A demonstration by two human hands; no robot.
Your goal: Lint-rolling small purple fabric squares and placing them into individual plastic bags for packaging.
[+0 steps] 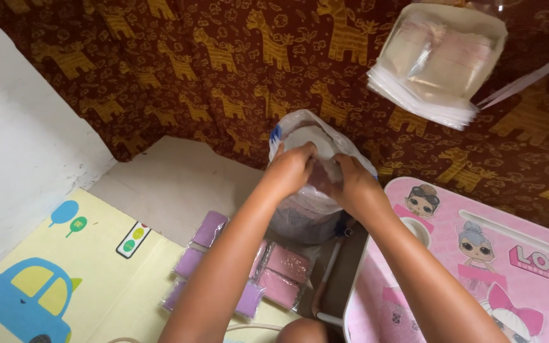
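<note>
A: Where is the large translucent white plastic bag found, relative to the two hands?

B: It is seen directly ahead of both, stood upright on the pale floor against the brown curtain printed with yellow giraffes, beside the pink child's table with doll pictures. Its long axis runs vertically, with the mouth at the top, where the hands are met.

A: How is the left hand held?

B: It is curled closed over the left edge of the bag's mouth, with the plastic pinched in the fingers.

A: And the right hand?

B: It is closed likewise on the right edge, set slightly lower. Neither is nearer; the opening is gripped from both sides, and what is inside cannot be made out.

A: What is lying nearby?

B: Flat clear packets holding purple and pink pieces are laid below the arms, on the edge of the yellow play mat with a blue car. A stack of clear empty sleeves is seen at upper right, well apart.
</note>
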